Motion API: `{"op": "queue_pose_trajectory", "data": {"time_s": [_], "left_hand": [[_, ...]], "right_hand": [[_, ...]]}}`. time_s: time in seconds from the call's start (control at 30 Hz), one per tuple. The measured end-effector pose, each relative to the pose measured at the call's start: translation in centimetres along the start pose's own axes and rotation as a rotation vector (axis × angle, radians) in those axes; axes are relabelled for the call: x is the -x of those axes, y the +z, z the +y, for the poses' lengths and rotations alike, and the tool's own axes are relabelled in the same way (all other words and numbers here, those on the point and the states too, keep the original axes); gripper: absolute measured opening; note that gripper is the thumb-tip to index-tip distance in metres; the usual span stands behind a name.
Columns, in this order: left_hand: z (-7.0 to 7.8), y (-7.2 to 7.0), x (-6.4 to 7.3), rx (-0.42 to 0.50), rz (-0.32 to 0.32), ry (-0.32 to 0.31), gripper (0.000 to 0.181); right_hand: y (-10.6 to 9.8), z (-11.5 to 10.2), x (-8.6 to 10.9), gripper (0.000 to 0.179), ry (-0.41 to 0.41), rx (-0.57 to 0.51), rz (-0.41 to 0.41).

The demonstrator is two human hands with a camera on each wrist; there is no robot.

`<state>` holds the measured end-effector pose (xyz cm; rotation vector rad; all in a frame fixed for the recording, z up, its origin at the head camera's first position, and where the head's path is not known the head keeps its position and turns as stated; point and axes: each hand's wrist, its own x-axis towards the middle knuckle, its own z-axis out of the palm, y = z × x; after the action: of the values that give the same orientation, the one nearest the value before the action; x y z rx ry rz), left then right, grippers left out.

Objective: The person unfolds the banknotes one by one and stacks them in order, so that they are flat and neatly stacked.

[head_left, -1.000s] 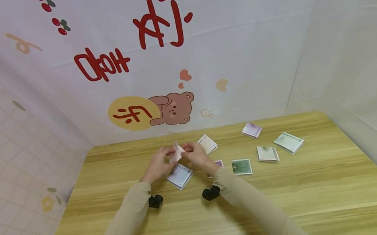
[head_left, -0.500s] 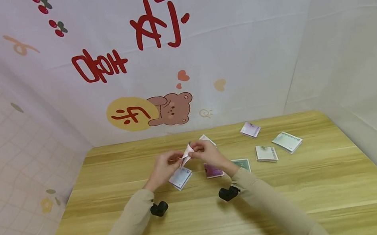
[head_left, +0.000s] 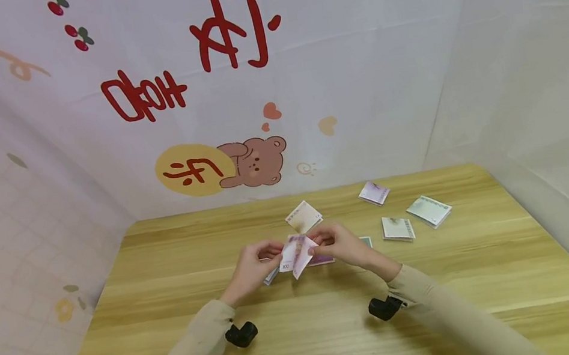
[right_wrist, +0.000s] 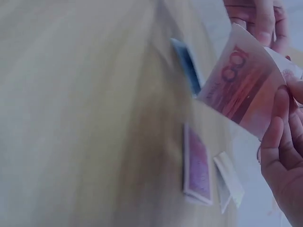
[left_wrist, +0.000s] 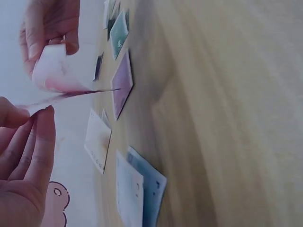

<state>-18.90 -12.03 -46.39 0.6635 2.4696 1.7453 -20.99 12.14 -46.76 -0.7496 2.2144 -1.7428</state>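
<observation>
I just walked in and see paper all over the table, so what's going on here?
A person at a wooden table holds a pink 100 banknote above it with both hands. The left hand pinches one end, the right hand the other, and the note is partly unfolded between them. Several other folded banknotes lie flat on the table: a beige one just beyond the hands, and a purple one and two greenish ones to the right.

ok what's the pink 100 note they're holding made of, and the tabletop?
Pink note: looks like thin matte paper; it bends and creases softly between the left hand and right hand, and printed numerals show in the right wrist view. Table: light wood-grain surface, smooth with a slight sheen; solid wood or laminate, cannot tell.
</observation>
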Motion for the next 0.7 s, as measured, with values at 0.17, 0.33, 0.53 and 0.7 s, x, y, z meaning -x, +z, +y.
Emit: {"op": "queue_pose_trajectory", "data": {"time_s": [0.17, 0.33, 0.53, 0.7], "left_hand": [[-0.1, 0.0, 0.8, 0.041, 0.003, -0.008, 0.015], [-0.3, 0.3, 1.4, 0.09, 0.038, -0.031, 0.016], [-0.4, 1.0, 2.1, 0.126, 0.16, -0.074, 0.021], [-0.4, 1.6, 2.2, 0.173, 0.23, -0.09, 0.023]], "right_hand": [[-0.3, 0.5, 1.5, 0.026, -0.012, 0.01, 0.037], [-0.5, 0.8, 2.9, 0.032, 0.033, -0.004, 0.166], [-0.7, 0.3, 4.2, 0.017, -0.022, 0.081, 0.297], [-1.3, 1.7, 5.0, 0.011, -0.039, 0.151, 0.364]]}}
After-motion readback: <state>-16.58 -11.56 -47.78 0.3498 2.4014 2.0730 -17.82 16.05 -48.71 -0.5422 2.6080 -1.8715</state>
